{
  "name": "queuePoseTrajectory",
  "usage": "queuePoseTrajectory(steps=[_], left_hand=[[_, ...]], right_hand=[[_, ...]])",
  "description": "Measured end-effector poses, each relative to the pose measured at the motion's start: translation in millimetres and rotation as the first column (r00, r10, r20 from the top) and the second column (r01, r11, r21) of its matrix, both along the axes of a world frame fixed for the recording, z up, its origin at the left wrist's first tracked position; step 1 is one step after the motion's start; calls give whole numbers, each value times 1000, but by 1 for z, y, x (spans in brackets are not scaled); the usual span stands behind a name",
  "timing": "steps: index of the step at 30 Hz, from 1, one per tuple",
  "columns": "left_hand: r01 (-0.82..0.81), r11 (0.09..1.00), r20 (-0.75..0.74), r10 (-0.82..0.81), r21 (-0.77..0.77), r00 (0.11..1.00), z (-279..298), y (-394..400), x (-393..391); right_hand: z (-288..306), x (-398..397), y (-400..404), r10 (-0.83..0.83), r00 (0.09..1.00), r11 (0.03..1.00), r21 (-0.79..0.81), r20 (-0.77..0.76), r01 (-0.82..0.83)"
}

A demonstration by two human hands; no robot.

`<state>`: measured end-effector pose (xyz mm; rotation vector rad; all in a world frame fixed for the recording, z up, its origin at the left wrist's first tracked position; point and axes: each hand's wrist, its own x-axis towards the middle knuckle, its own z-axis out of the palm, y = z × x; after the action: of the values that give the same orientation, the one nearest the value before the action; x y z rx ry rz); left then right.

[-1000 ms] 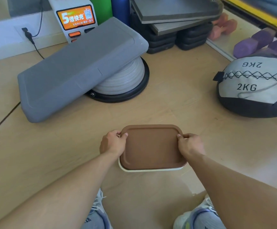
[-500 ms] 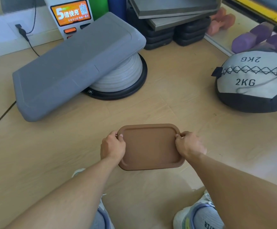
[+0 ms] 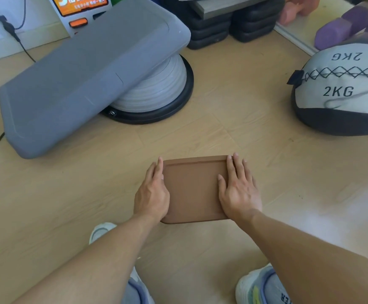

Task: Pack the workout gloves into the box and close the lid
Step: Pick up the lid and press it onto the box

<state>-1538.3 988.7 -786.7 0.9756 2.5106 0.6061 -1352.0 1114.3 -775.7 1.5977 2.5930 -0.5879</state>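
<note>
A brown rectangular lid (image 3: pixel 193 189) lies flat on top of the box on the wooden floor, low in the middle of the head view. The box body under it is hidden. My left hand (image 3: pixel 153 191) rests flat along the lid's left edge, fingers straight and together. My right hand (image 3: pixel 239 189) lies palm down on the lid's right side, fingers stretched forward. No workout gloves are in sight.
A grey step platform (image 3: pixel 86 77) leans on a round balance trainer (image 3: pixel 156 93) at the back left. A 2KG medicine ball (image 3: pixel 341 91) sits to the right, with purple dumbbells (image 3: pixel 341 27) behind it. Stacked black risers (image 3: pixel 231 20) stand at the back. My shoes (image 3: pixel 260 286) are below the box.
Both hands have gone from gripping the lid's side edges to lying flat on top of it. The white box rim seen a second ago is now covered.
</note>
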Motion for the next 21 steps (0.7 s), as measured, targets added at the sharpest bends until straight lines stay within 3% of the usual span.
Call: queuePoseTrajectory(steps=[8,9,11,13,14,18,21], left_hand=[[-6,996,-75,0,-84,997,6,6,4],[3,995,-76,-10,-99,997,8,6,4],[25,990,-75,-36,-140,997,13,7,3],[42,986,-37,-48,-160,998,16,10,-1],[45,987,5,-44,-157,999,17,13,-4],[12,988,187,17,-155,982,30,32,-16],[-54,997,176,64,-60,982,38,40,-15]], right_hand=[[-1,-1,3,11,998,999,-43,-66,-14],[-1,1,3,-28,991,997,-76,-127,18],[0,3,5,-272,927,954,-194,-257,226],[4,4,9,-567,783,806,-366,-257,464],[5,4,11,-635,739,748,-417,-225,516],[10,7,23,-672,702,719,-432,-234,544],[14,4,37,-751,601,653,-443,-273,615]])
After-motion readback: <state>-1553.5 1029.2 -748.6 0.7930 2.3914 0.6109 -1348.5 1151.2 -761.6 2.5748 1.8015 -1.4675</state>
